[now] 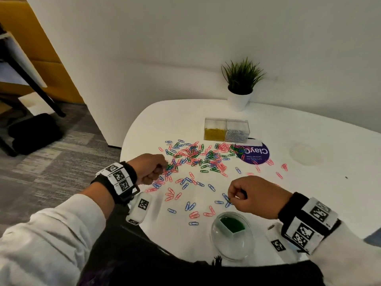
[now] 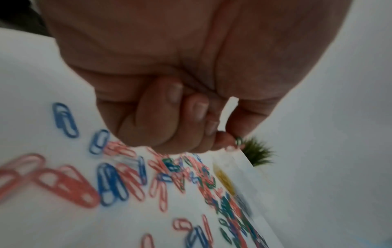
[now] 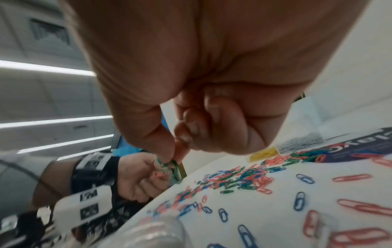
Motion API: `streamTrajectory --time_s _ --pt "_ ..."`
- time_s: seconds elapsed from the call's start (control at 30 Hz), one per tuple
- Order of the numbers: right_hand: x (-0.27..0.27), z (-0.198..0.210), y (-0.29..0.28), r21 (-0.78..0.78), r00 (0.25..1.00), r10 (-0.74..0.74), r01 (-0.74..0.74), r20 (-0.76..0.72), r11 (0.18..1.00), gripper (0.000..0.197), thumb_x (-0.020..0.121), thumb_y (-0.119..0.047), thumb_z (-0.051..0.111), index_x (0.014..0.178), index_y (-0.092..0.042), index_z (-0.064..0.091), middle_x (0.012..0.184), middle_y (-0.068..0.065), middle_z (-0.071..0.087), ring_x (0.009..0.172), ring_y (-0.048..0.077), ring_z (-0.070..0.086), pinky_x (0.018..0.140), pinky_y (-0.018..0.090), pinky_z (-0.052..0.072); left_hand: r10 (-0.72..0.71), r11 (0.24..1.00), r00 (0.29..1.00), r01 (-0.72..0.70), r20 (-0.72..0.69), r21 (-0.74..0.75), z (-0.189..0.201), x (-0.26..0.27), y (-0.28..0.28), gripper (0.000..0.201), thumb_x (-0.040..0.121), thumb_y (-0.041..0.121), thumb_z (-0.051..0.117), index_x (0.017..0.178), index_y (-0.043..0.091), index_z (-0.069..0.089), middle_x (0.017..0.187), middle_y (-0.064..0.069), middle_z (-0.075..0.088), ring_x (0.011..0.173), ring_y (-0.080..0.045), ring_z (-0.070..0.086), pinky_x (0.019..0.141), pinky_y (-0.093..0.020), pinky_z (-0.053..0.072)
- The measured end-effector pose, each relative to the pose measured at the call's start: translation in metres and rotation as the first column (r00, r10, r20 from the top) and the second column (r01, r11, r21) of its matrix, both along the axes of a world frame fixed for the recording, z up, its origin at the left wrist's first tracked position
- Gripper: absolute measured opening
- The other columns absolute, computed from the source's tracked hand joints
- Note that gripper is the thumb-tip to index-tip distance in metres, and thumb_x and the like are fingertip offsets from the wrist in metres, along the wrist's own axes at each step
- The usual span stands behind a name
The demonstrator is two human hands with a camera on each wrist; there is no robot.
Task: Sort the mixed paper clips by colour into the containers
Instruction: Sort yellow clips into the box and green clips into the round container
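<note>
Red, blue and green paper clips (image 1: 198, 159) lie scattered over the white table (image 1: 309, 141). My left hand (image 1: 151, 168) hovers at the pile's left edge, fingers curled, thumb and forefinger pinching a green clip (image 2: 238, 141). My right hand (image 1: 255, 196) is above the near scatter, pinching several green clips (image 3: 169, 167) between thumb and forefinger. A round clear bowl (image 1: 232, 250) with green clips (image 1: 232, 225) in it sits at the near edge, below the right hand. A clear two-part box (image 1: 226, 122) at the back holds yellow clips (image 1: 214, 134) and white clips (image 1: 236, 135).
A potted plant (image 1: 241, 83) stands at the back by the wall. A purple round sticker (image 1: 256, 154) lies right of the pile, with a clear lid (image 1: 305, 152) further right. The table's rounded left edge drops to grey carpet (image 1: 51, 157).
</note>
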State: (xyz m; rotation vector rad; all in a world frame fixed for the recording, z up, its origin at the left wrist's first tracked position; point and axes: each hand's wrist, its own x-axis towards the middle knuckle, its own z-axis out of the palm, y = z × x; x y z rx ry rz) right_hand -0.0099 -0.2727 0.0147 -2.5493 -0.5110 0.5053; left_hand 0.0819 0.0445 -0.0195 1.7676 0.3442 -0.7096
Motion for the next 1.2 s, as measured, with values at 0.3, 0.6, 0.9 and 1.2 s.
streamTrajectory --time_s 0.3,0.6,0.9,1.2 --pt "-0.017 0.002 -0.002 -0.131 0.988 0.149 -0.152 -0.038 0.980 0.015 0.093 -0.030 0.058 0.105 -0.027 0.066 0.091 -0.012 0.063 0.075 0.002 0.053 0.067 0.013 0.038 -0.347 0.936 0.929 0.335 0.128 0.104 0.037 -0.034 -0.067 0.033 0.096 0.025 0.050 0.064 0.019 0.042 0.059 0.000 0.036 0.049 -0.015 0.023 0.048 -0.026 0.017" --pt "-0.020 0.017 -0.012 0.013 0.985 0.085 -0.084 -0.151 0.996 0.029 0.092 -0.007 0.056 0.114 -0.023 0.066 0.105 -0.012 0.071 0.094 -0.003 0.066 0.087 0.020 0.053 -0.721 0.681 0.650 0.603 0.240 0.415 0.033 -0.068 -0.118 0.015 0.098 0.025 0.055 0.098 0.023 0.069 0.079 0.013 0.068 0.052 0.005 0.050 0.053 -0.014 0.040" --pt "0.005 -0.007 -0.048 -0.103 0.995 -0.102 0.101 -0.009 0.990 0.021 0.093 -0.008 0.052 0.104 -0.019 0.066 0.095 -0.011 0.064 0.080 0.005 0.057 0.071 0.019 0.042 -0.929 0.363 0.200 0.645 0.310 0.672 0.024 -0.098 -0.152 0.028 0.096 0.013 0.051 0.116 0.026 0.066 0.114 0.007 0.064 0.098 -0.010 0.058 0.086 -0.025 0.045" --pt "0.013 -0.059 -0.028 -0.152 1.000 -0.021 0.021 -0.003 0.988 0.024 0.095 -0.034 0.058 0.119 -0.030 0.063 0.100 -0.006 0.057 0.086 0.012 0.050 0.080 0.029 0.041 -0.829 0.551 0.289 0.572 0.479 0.608 0.021 -0.090 -0.133 0.028 0.096 0.016 0.057 0.111 0.037 0.069 0.105 0.020 0.071 0.093 0.003 0.064 0.083 -0.012 0.048"
